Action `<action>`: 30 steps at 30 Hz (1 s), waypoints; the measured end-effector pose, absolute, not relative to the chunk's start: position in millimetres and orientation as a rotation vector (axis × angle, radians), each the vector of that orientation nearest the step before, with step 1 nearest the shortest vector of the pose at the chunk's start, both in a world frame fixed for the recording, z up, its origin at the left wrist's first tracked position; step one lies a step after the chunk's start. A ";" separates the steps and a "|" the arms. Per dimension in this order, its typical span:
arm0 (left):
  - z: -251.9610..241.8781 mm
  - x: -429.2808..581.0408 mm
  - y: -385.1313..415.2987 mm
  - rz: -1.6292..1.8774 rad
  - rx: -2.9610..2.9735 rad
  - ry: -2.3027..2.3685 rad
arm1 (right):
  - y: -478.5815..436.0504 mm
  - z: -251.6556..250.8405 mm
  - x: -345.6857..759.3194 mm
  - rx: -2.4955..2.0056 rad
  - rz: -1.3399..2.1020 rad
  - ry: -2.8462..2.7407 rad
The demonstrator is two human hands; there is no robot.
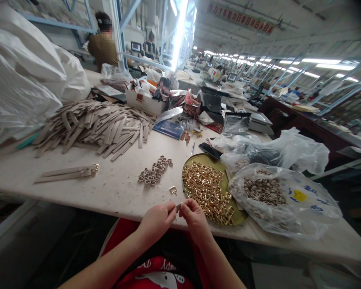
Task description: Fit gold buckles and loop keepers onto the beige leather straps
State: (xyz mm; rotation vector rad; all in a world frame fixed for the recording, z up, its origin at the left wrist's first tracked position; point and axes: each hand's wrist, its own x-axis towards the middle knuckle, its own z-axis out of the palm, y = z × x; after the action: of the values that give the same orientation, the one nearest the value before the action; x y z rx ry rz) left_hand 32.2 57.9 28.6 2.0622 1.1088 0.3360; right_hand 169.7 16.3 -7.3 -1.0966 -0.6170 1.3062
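Left hand [157, 221] and right hand [194, 218] are pinching a small metal buckle piece [178, 207] between them, long axis tilting forward, a loose buckle [173, 190] just ahead, gold-coloured tray [225, 186] nearer the right hand.

Both forearms [105, 267] are bare, and the person wears a black-and-red garment [156, 251] with red bands down its sides and a white cartoon print under dark curly lettering on the front.

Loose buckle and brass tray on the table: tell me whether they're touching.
Apart: in the head view, the tabletop shows between the loose buckle and the brass tray.
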 end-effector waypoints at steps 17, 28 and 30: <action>34.4 29.1 51.0 0.195 2.096 1.055 | 5.0 -14.1 178.6 -1.170 1.448 -0.599; 30.4 26.4 51.3 0.186 2.086 1.004 | -0.1 -8.3 179.0 -1.105 1.610 -0.515; 30.4 26.1 49.3 0.201 2.091 1.021 | -0.2 -6.3 177.6 -1.154 1.560 -0.596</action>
State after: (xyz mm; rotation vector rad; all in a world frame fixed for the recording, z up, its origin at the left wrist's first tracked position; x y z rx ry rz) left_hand 26.1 49.3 30.4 2.0908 1.0211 0.2013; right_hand 177.6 -0.2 -6.3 -1.1537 -0.5955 1.5596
